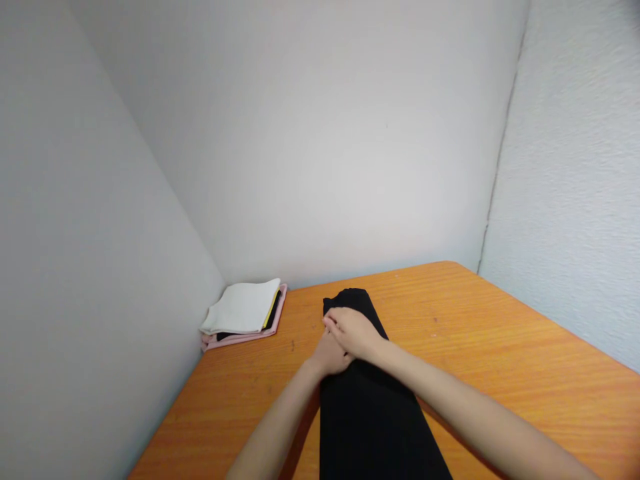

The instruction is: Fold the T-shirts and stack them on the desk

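A long strip of black folded cloth (373, 420), perhaps a pair of trousers, lies on the wooden table and runs from its near side toward the back wall. On its upper part rests my left hand (331, 355), whose fingers are mostly hidden beneath the other hand. My right hand (354, 331) lies across the left one, palm down, its fingers stretched over it and touching the black cloth's left side. The far end of the cloth, slightly rumpled, sticks out beyond both hands.
At the back left of the wooden table (480, 333) sits a stack of folded clothes (243, 307), white on top with yellow, black and pink layers below. A left wall (100, 280), a back wall (340, 167) and a right wall (570, 200) enclose the table.
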`<state>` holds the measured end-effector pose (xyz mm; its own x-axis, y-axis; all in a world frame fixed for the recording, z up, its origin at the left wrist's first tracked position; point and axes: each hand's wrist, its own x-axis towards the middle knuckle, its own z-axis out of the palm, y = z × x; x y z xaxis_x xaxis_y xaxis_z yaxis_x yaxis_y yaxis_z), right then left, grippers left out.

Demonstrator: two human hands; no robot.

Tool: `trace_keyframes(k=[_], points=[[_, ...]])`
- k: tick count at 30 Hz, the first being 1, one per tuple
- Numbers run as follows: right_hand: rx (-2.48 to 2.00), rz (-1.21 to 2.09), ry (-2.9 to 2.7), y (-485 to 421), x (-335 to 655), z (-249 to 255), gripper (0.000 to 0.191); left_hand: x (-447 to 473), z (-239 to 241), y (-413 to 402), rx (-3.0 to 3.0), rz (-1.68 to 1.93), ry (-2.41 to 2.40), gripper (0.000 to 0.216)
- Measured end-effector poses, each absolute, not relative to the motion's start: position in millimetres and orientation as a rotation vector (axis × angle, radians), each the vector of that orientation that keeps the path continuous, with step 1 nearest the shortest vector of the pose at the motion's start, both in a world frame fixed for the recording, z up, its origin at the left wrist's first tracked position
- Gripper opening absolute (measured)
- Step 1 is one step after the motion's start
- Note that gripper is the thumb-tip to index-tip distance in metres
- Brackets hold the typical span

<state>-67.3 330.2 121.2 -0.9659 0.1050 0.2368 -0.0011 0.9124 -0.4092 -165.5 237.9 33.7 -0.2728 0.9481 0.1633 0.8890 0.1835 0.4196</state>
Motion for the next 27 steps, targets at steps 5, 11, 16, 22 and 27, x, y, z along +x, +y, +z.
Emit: trace_keyframes(k=[5,11,16,22,27], points=[[0.008,0.626,-3.013,374.8,-140.6,74.9,0.055,-155.3,31.6,238.3,1.920,0.488,2.422,0.057],[-0.087,0.571,-3.118,383.0,-164.9,31.8,0.071,-160.0,25.9,236.2,1.943,0.444,2.474,0.057],[-0.133,0.482,-3.086,382.6,-170.0,28.4,0.065,-165.7,26.6,241.2,1.935,0.416,2.546,0.052],[-0.157,0.406,-2.914,373.8,-144.8,42.3,0.059,-162.3,37.1,243.7,1.919,0.437,2.563,0.056],[-0.016,0.400,-2.796,385.2,-60.4,63.3,0.063,-144.3,68.2,208.0,1.960,0.535,2.579,0.049]])
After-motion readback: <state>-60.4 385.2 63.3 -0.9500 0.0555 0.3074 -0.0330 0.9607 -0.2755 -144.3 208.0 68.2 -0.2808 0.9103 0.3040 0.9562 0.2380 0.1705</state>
